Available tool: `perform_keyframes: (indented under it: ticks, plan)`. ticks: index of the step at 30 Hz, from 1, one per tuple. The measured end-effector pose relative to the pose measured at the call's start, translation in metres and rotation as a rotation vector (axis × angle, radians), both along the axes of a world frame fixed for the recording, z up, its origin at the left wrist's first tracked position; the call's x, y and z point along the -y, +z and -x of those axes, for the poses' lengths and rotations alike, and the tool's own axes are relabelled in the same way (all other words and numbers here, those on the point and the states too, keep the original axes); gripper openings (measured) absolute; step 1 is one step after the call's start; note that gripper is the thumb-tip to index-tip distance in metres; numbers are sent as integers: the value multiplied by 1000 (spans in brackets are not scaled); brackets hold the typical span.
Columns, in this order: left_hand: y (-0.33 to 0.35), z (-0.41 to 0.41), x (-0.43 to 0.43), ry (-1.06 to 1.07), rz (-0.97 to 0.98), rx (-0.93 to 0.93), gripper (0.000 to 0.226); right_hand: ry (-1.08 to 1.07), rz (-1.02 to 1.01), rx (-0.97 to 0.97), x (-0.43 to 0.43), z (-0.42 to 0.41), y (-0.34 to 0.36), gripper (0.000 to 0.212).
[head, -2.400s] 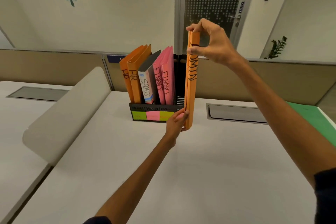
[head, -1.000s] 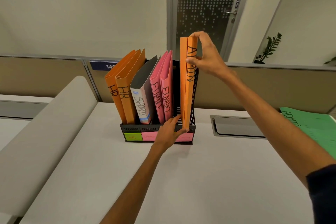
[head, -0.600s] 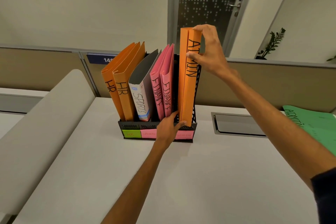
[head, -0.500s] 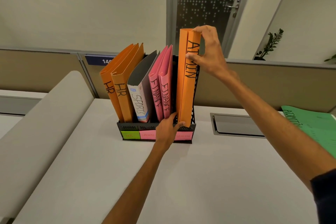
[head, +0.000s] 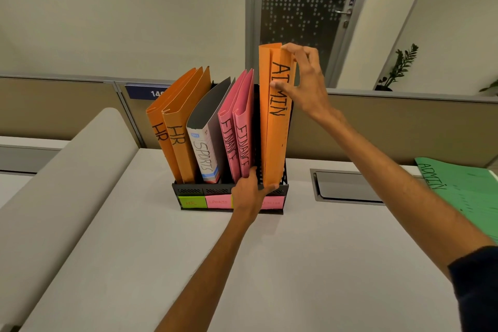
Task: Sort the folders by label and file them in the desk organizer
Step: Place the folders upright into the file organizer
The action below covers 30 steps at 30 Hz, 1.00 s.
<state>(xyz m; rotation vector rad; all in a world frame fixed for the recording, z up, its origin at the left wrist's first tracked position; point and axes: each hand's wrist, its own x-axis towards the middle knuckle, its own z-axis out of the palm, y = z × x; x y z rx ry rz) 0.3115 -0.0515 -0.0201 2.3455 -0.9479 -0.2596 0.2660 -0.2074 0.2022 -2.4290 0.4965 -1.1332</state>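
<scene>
A black desk organizer (head: 188, 192) stands on the white desk, with coloured slot labels along its front. From left to right it holds two orange HR folders (head: 177, 127), a grey SPORTS folder (head: 207, 143) and two pink FINANCE folders (head: 237, 132). An orange ADMIN folder (head: 275, 129) stands upright in the rightmost slot. My right hand (head: 304, 81) pinches its top right edge. My left hand (head: 250, 191) grips its bottom corner at the organizer's front. A green ADMIN folder (head: 463, 191) lies flat at the desk's right edge.
A recessed cable hatch (head: 347, 187) sits in the desk just right of the organizer. A rounded grey divider (head: 67, 178) runs along the left. A low tan partition stands behind the desk, with a glass door and a potted plant (head: 396, 67) beyond.
The orange ADMIN folder went from upright in front of the organizer into its rightmost slot and has sunk lower. Both hands stayed on it, and my view moved closer.
</scene>
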Motion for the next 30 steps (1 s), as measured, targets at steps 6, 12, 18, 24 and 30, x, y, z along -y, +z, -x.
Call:
perform_keyframes:
  ticks: [6,12,18,24,30]
  plan:
    - [4,-2,8,57,-79,12,67,25,-18,-14,-2,3,-6,74]
    - [1,-1,7,71,-45,25,61,13,-41,-23,3,6,-9,78]
    - [2,-8,5,26,-2,-16,64,17,-55,-23,11,4,-14,77]
    - [-3,-18,-6,-8,120,-55,57,-7,-73,11,17,1,-21,75]
    - [-2,-10,4,107,126,-49,50,69,-56,-5,14,1,-27,75]
